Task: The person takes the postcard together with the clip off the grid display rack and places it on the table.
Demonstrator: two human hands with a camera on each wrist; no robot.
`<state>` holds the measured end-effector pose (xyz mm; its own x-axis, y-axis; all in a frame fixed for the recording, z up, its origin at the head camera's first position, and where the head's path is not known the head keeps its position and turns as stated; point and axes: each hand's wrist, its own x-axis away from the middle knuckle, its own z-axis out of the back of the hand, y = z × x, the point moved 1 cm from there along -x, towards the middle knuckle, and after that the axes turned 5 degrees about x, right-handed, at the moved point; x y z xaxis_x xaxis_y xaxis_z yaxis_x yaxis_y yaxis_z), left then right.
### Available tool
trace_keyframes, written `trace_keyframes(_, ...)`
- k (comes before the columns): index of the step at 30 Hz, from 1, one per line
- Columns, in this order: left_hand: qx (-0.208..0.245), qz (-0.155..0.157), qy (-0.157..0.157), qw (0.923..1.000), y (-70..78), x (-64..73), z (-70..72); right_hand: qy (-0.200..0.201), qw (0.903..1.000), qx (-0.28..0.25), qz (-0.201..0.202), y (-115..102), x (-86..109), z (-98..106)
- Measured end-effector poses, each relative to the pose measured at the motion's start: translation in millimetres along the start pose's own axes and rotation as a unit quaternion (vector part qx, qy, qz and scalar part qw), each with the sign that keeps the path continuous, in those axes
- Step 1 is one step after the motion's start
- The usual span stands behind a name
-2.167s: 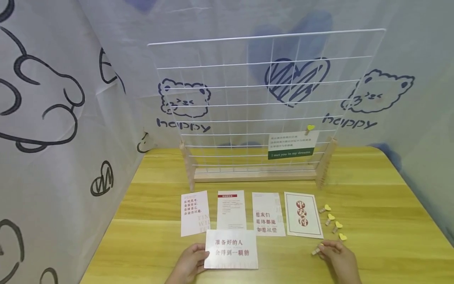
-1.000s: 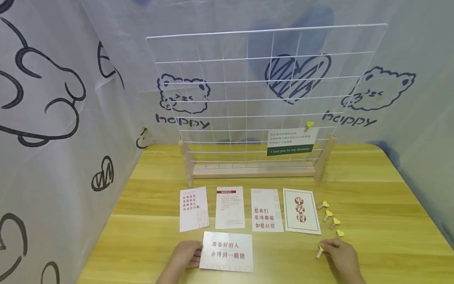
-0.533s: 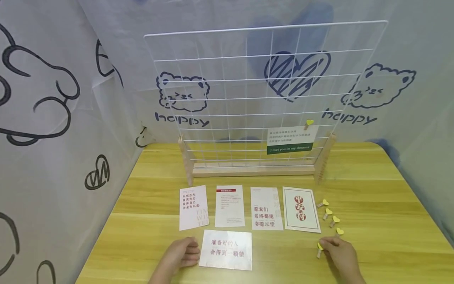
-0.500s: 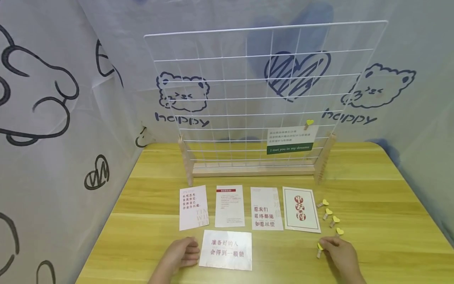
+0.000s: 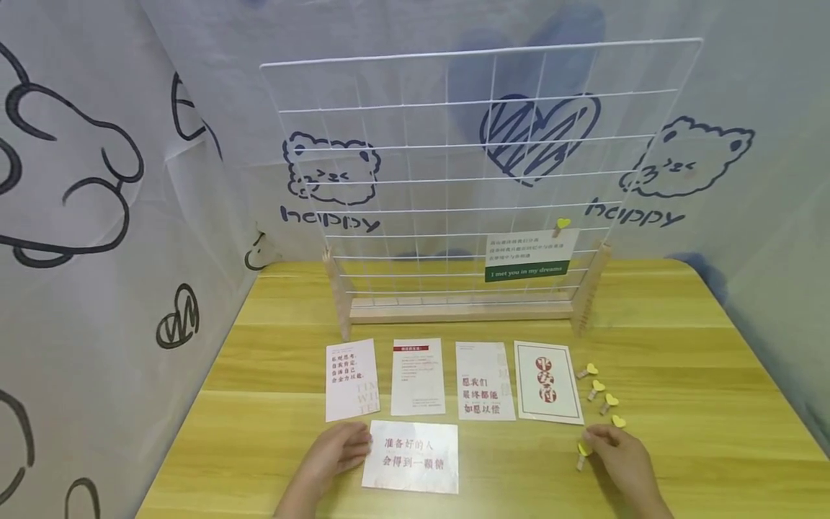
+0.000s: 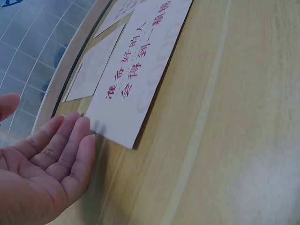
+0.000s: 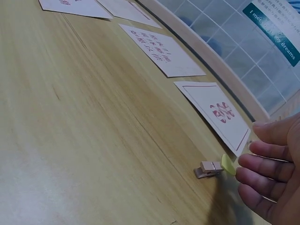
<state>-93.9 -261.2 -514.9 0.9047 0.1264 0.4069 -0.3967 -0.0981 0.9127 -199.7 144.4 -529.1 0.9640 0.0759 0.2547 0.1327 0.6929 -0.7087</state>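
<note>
A white card with two lines of red characters (image 5: 411, 457) lies on the table in front of a row of cards. Beside its left edge is my left hand (image 5: 335, 453), fingers loosely bent and thumb apart, with fingertips right at the card's corner in the left wrist view. At the right, a small wooden clothespin with a yellow heart (image 7: 213, 168) lies on the table. My right hand (image 5: 620, 454) is next to it, palm facing the heart; in the right wrist view the thumb stands away from the fingers and nothing is between them.
Behind the cards stands a white wire grid (image 5: 447, 173) on a wooden base (image 5: 460, 311). A green-and-white card (image 5: 528, 256) hangs on it by a heart clothespin (image 5: 562, 225). Several more heart clothespins (image 5: 596, 389) lie right of the card with round red characters (image 5: 549, 382).
My left hand has laid the two-line card on the table and let go, backed off left, then come close again. My right hand has let go of the clothespin, which lies by its fingertips.
</note>
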Motion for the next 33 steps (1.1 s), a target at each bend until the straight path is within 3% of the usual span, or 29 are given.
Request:
trace_keyframes(5, 0.008, -0.006, 0.003, 0.9999, 5.3, -7.9, -7.5, 0.007, 0.9996, -0.026, 0.007, -5.9, -2.0, 0.0)
trace_keyframes(10, 0.018, -0.024, -0.005, 0.9995, 13.4, -15.3, -16.5, -0.005, 0.9935, -0.113, -0.014, -14.8, -5.2, 0.8)
trace_keyframes(19, 0.029, -0.028, -0.024, 0.9989, 32.6, -27.9, -30.8, 0.001, 0.9864, -0.164, 0.013, -34.2, -12.6, 5.9)
trace_keyframes(26, 0.048, -0.029, -0.016, 0.9983, 45.2, -40.6, -39.1, 0.000, 0.9888, -0.139, 0.054, -46.8, -22.9, 8.1)
trace_keyframes(29, 0.050, -0.032, -0.015, 0.9982, 51.6, -46.1, -42.4, 0.004, 0.9860, -0.151, 0.071, -45.7, -34.4, 6.5)
trace_keyframes(33, 0.051, -0.037, -0.023, 0.9977, 60.9, -53.2, -46.7, 0.008, 0.9808, -0.164, 0.105, -22.4, -67.1, -2.9)
